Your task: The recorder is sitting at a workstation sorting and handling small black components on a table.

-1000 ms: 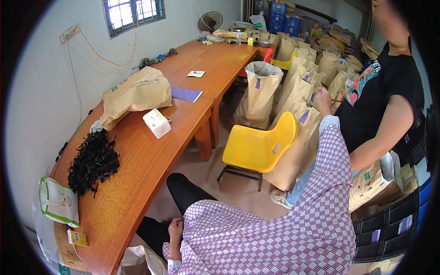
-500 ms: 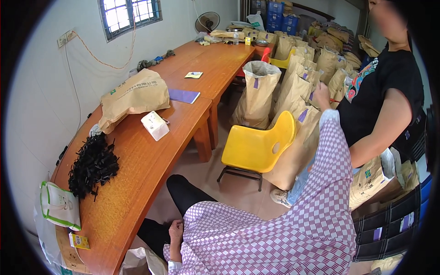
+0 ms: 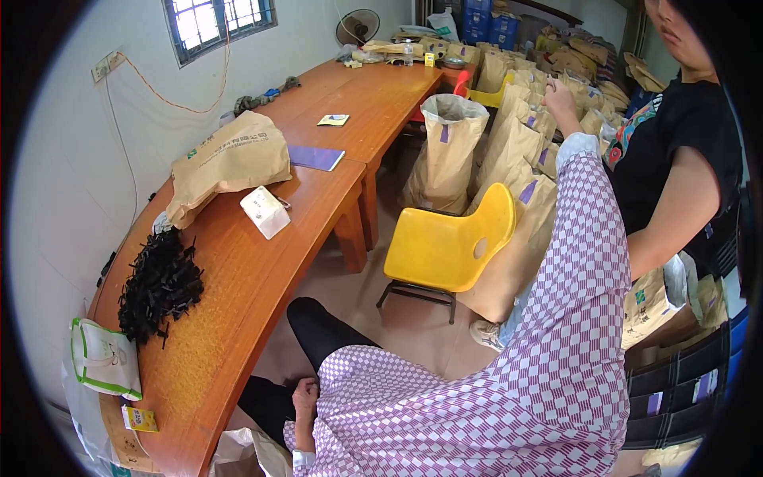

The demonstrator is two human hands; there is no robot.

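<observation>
Right arm in checked purple sleeve stretches far forward and up; right hand (image 3: 559, 97) raised among the row of tall brown paper sacks (image 3: 509, 147), fingers loosely curled, holding nothing visible, nearest the sack tops. Left hand (image 3: 305, 395) rests low by the lap, fingers curled in; whether it grips anything cannot be told. Sacks stand upright on the floor behind the yellow chair (image 3: 445, 242), mouths open for access. A co-worker in black (image 3: 675, 151) stands alongside.

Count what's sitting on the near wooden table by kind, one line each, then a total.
Brown paper sack: 1
Purple notebook: 1
White box: 1
Heap of black pieces: 1
White and green bag: 1
Small yellow box: 1
Total: 6
</observation>
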